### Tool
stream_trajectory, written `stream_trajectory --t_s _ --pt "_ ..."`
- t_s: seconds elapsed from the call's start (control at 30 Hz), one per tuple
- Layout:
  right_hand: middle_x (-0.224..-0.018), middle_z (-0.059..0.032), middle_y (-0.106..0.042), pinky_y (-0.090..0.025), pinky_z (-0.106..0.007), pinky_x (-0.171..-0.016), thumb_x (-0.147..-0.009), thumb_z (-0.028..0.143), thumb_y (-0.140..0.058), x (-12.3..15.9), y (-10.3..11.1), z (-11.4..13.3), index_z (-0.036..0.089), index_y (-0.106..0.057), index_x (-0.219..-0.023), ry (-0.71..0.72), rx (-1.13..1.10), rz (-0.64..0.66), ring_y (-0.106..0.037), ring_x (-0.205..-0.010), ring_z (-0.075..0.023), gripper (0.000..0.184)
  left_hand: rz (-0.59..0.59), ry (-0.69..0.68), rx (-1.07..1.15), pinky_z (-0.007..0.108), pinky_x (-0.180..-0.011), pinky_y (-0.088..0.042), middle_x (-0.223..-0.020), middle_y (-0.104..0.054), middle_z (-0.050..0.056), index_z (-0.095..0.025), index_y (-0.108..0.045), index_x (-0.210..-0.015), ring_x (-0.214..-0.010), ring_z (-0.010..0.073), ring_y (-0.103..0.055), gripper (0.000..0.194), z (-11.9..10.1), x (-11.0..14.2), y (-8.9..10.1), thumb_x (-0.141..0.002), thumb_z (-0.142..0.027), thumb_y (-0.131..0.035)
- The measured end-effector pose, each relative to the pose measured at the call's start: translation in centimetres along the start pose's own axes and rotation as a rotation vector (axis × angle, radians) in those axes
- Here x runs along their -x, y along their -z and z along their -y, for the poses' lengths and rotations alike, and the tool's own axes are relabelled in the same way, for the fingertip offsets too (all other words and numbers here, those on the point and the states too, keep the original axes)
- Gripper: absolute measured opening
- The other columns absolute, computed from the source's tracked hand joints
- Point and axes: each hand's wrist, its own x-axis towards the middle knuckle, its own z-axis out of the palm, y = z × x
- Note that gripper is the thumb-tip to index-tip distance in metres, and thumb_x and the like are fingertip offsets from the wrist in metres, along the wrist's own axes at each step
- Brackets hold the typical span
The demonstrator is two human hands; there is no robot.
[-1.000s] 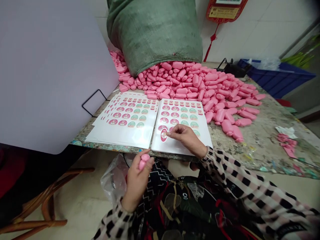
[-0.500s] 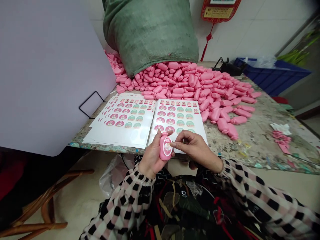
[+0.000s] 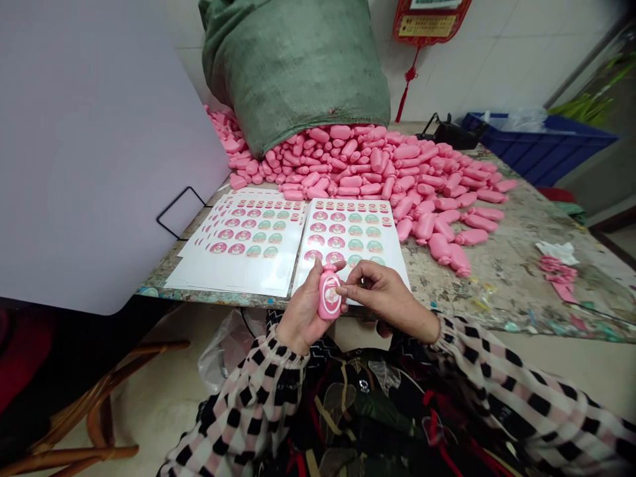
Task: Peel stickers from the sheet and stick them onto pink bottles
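A small pink bottle (image 3: 328, 309) with an oval label (image 3: 331, 291) on its front stands nearly upright in my left hand (image 3: 304, 308), whose fingers wrap round it. My right hand (image 3: 385, 295) comes in from the other side with curled fingers, its thumb and fingertip touching the label's right edge. Whether anything is pinched there is too small to tell. Just behind both hands lies a sticker sheet (image 3: 350, 211) with rows of pink and green round labels, its near part covered by my right hand. More sticker sheets (image 3: 228, 273) lie fanned to the left.
A large heap of pink bottles (image 3: 362, 159) spreads from under a green sack (image 3: 298, 73). A pale panel (image 3: 99, 152) borders the left side. Toward the right are a blue crate (image 3: 541, 149) and a crumpled pink cloth (image 3: 559, 275). The worn table edge (image 3: 467, 321) runs near my right forearm.
My right thumb and fingertip still touch the label, having shifted slightly over its right edge. The bottle stays in my left hand. The whole view has shifted a little.
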Motion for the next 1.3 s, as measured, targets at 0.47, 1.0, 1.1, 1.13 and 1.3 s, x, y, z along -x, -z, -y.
stream_trajectory --t_s 0.47,1.0,1.1,1.13,1.3 --pt "-0.074 0.0 -0.064 -0.042 -0.024 -0.057 -0.076 0.04 -0.061 0.0 -0.5 -0.9 0.021 -0.057 -0.073 -0.024 -0.043 0.028 -0.059 -0.072 -0.0153 0.019 0.036 0.003 -0.056 0.022 -0.046 -0.048 -0.077 -0.058 0.005 -0.014 -0.054 -0.111 -0.052 0.0089 -0.055 0.051 0.0 0.0 0.2 -0.083 -0.055 -0.042" --pt "-0.068 0.0021 -0.06 -0.035 -0.023 -0.055 -0.08 0.045 -0.054 0.9 2.3 -1.2 0.022 -0.058 -0.076 -0.043 0.263 -0.017 -0.052 -0.062 -0.0119 0.023 0.087 0.066 -0.306 0.045 -0.078 -0.049 -0.085 -0.063 0.003 -0.023 -0.041 -0.102 -0.073 0.0172 -0.064 0.038 -1.8 3.4 1.8 -0.072 -0.01 -0.062" --pt "-0.07 0.0018 -0.061 -0.035 -0.023 -0.054 -0.075 0.049 -0.059 1.1 3.2 -2.3 0.022 -0.058 -0.077 -0.063 0.221 -0.08 -0.052 -0.062 -0.0128 0.026 0.003 0.002 -0.319 0.031 -0.063 -0.052 -0.076 -0.06 0.0 -0.022 -0.045 -0.099 -0.064 0.0128 -0.059 0.029 -1.9 4.8 2.9 -0.076 -0.019 -0.062" --pt "-0.069 0.0019 -0.061 -0.035 -0.023 -0.053 -0.073 0.049 -0.061 1.2 3.3 -2.8 0.022 -0.059 -0.076 -0.079 0.222 -0.075 -0.052 -0.06 -0.013 0.026 -0.028 -0.024 -0.314 0.024 -0.053 -0.048 -0.071 -0.057 -0.002 -0.021 -0.047 -0.097 -0.056 0.0103 -0.056 0.024 -1.7 5.4 3.4 -0.078 -0.024 -0.061" --pt "-0.062 0.002 -0.059 -0.035 -0.024 -0.052 -0.074 0.045 -0.059 1.3 4.5 -6.3 0.021 -0.06 -0.072 -0.166 0.293 -0.051 -0.051 -0.057 -0.0135 0.025 -0.418 -0.165 -0.354 0.017 -0.034 -0.03 -0.051 -0.048 -0.006 -0.018 -0.051 -0.088 -0.036 0.0061 -0.038 0.029 -0.4 8.5 9.1 -0.079 -0.046 -0.054"
